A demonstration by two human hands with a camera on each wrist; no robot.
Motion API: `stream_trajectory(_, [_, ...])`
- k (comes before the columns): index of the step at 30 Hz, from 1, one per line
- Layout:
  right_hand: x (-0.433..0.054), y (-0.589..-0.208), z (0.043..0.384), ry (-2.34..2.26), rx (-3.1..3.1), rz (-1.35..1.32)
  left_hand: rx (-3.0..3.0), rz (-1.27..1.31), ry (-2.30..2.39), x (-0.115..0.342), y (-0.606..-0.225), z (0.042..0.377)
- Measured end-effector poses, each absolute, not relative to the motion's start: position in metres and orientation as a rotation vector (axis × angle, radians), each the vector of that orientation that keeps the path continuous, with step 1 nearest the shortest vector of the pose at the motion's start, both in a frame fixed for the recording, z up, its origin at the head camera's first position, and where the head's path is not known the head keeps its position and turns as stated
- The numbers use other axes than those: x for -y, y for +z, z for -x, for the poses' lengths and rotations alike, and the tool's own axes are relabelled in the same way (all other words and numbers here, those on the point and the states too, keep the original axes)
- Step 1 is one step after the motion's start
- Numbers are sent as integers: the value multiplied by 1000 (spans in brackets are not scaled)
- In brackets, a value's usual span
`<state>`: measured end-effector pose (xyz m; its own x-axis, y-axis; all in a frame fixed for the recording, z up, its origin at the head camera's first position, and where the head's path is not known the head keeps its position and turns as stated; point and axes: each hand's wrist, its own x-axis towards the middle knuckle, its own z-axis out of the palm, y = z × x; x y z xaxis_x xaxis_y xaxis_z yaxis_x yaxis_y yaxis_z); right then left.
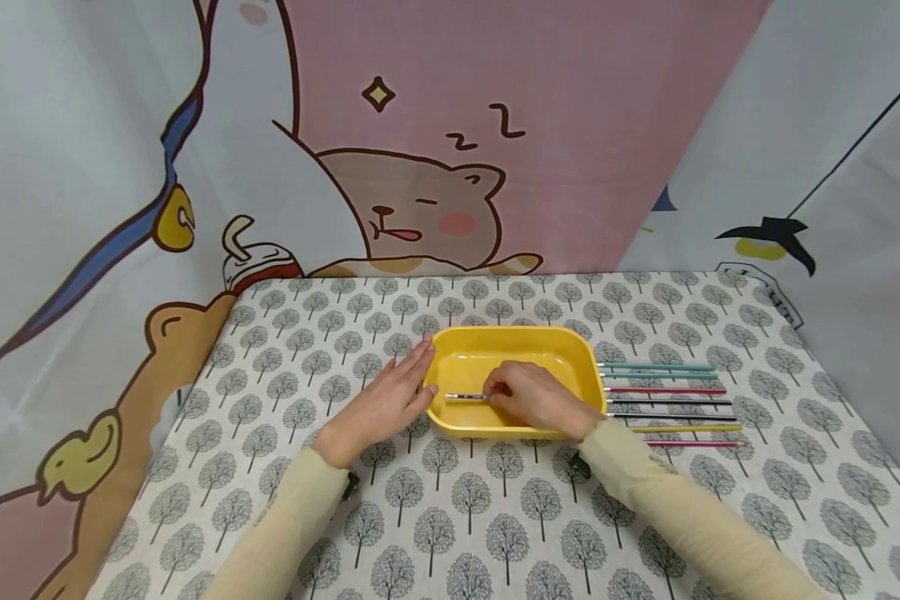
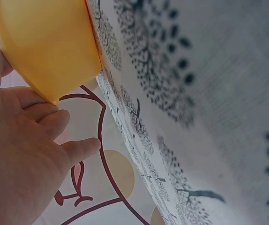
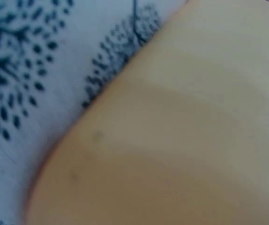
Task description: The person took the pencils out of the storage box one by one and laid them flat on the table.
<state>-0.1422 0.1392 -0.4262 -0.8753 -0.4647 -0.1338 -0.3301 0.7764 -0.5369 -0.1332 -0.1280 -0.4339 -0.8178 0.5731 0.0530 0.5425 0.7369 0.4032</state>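
A shallow yellow basin (image 1: 506, 432) stands on the cloth-covered table. At its left end my left hand (image 1: 390, 402) rests against the rim, fingers fairly straight and the thumb reaching over the edge. The left wrist view shows that hand (image 2: 26, 145) touching a corner of the basin (image 2: 50, 42). Inside the basin, my right hand (image 1: 532, 396) pinches a thin, blue-handled paintbrush (image 1: 467, 397), whose pale end points left. The hand hides the rest of the brush. Only the sleeve (image 3: 172, 126) and patterned cloth appear in the right wrist view.
Several long, thin paintbrushes (image 1: 667, 390) lie side by side to the right of the basin, with teal, red, black, yellow and magenta handles. Their left ends reach close to the basin wall. A tree-print tablecloth (image 1: 292, 342) covers the table, and printed curtains (image 1: 570, 167) hang around it.
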Motion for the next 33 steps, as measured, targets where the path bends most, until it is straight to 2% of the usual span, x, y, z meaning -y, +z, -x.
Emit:
stream_trajectory(17, [-161, -397, 136, -937, -2834, 716, -2858, -941, 629, 128, -432, 134])
stream_trajectory(33, [-186, -368, 114, -1014, -2976, 871, -2848, -922, 622, 128, -434, 134])
